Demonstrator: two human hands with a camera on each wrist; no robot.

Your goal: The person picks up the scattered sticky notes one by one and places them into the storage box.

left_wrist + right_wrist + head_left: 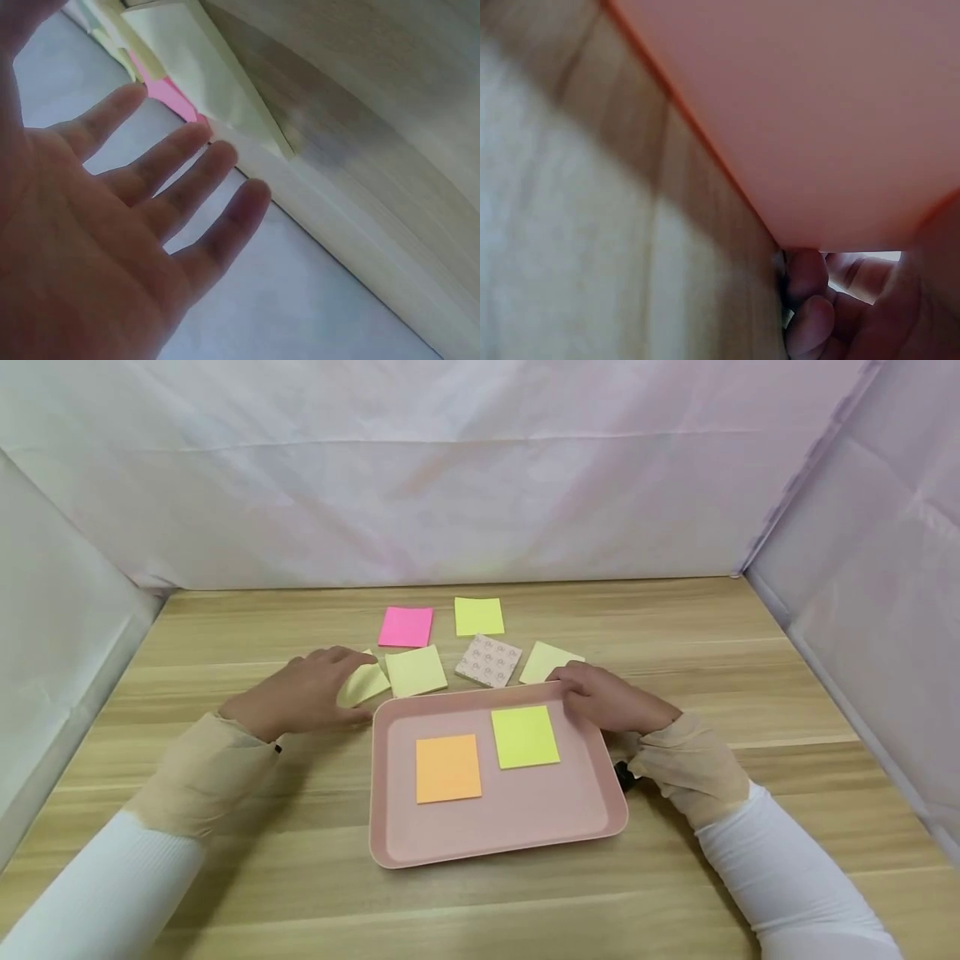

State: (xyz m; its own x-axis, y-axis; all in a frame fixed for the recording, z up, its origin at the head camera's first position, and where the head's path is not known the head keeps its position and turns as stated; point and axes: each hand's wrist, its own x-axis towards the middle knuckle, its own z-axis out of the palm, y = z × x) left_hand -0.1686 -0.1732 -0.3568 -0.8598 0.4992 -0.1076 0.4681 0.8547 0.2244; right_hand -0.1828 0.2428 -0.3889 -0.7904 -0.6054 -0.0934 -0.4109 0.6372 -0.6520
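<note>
A pink tray (pixel 517 814) stands on the table with an orange sticky note pad (pixel 448 768) and a bright yellow pad (pixel 525 737) lying in it. My right hand (pixel 611 697) grips the tray's far right corner; in the right wrist view, curled fingers (pixel 810 326) show at the underside of the tray (pixel 795 112). At the left, my left hand (pixel 303 693) hovers around a pale yellow pad (pixel 363 683), partly covering it. Its fingers (pixel 217 225) are spread and relaxed in the left wrist view, with the pad (pixel 206 75) beyond the fingertips.
Behind the tray lie another pale yellow pad (pixel 416 672), a patterned pad (pixel 489 661), a third pale yellow pad (pixel 550 662), a pink pad (pixel 406 627) and a bright yellow pad (pixel 479 616). White cloth (pixel 450 485) walls the wooden table (pixel 300 877) at back and sides.
</note>
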